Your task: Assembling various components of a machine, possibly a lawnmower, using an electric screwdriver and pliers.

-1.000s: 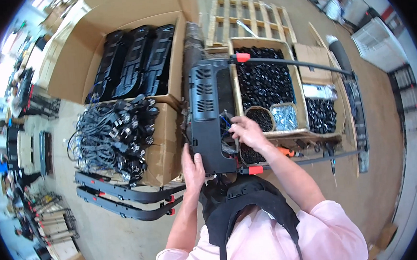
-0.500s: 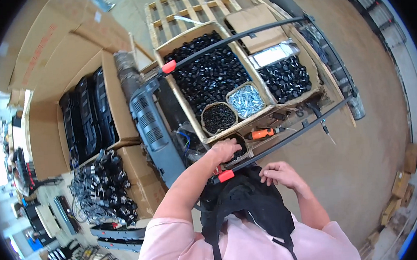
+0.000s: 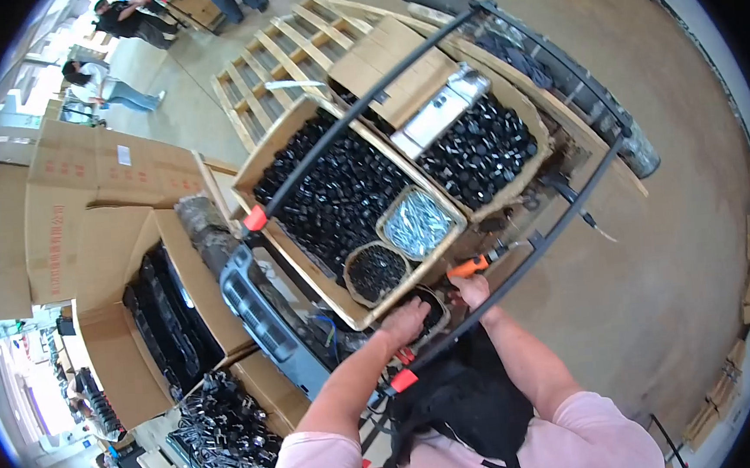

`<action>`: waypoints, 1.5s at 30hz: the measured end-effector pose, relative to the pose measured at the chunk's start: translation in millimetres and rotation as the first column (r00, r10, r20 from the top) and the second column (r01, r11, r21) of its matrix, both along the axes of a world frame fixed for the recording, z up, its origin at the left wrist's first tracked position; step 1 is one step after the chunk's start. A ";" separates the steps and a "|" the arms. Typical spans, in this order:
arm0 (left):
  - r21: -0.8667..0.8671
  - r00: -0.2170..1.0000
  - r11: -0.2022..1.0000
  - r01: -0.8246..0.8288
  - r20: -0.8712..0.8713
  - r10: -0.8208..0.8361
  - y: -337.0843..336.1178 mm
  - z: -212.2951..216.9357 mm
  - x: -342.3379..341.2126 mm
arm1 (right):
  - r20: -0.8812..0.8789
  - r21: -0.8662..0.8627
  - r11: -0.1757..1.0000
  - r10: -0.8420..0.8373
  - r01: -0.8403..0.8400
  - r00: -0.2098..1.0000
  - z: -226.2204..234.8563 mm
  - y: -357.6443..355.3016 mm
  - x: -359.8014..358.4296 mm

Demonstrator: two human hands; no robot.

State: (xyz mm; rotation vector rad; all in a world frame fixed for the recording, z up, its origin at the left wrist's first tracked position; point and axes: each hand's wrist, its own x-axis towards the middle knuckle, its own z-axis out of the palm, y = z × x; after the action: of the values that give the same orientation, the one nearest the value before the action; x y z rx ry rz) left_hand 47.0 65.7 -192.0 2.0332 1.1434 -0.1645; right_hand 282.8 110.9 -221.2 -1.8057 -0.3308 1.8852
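Observation:
My left hand (image 3: 405, 320) reaches into a small tub of black parts (image 3: 433, 312) at the near edge of the bench. Its fingers curl down among the parts, and the fingertips are hidden. Just to the right, my right hand (image 3: 473, 291) is closed at the near side of an orange electric screwdriver (image 3: 469, 266), its fingers partly out of sight. Beyond my left hand stand a round tub of small black pieces (image 3: 377, 273) and a tub of silvery screws (image 3: 418, 222). Both sit inside a large bin of black caps (image 3: 329, 194).
A black metal rail (image 3: 517, 280) with red end caps crosses before my forearms. To the left are a blue-grey vented panel (image 3: 267, 307), an open carton (image 3: 108, 339) and a heap of cabled black parts (image 3: 223, 427). A wooden pallet (image 3: 280, 58) lies beyond; people stand far off.
My right hand has moved from in front of my apron up to the orange electric screwdriver. My left hand stays in the small tub. The whole view has turned and shifted.

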 end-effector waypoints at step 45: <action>-0.978 0.046 0.128 -0.167 0.122 0.991 2.9 94.2 -7.9 | 0.270 0.842 0.303 0.479 -0.447 0.835 327.7 -9.5 71.5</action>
State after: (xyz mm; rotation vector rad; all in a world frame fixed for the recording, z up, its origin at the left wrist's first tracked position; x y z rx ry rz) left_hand 39.1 68.6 -97.8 0.2161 0.9497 0.7347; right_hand 354.3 101.5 106.5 -0.9322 -1.6645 1.5019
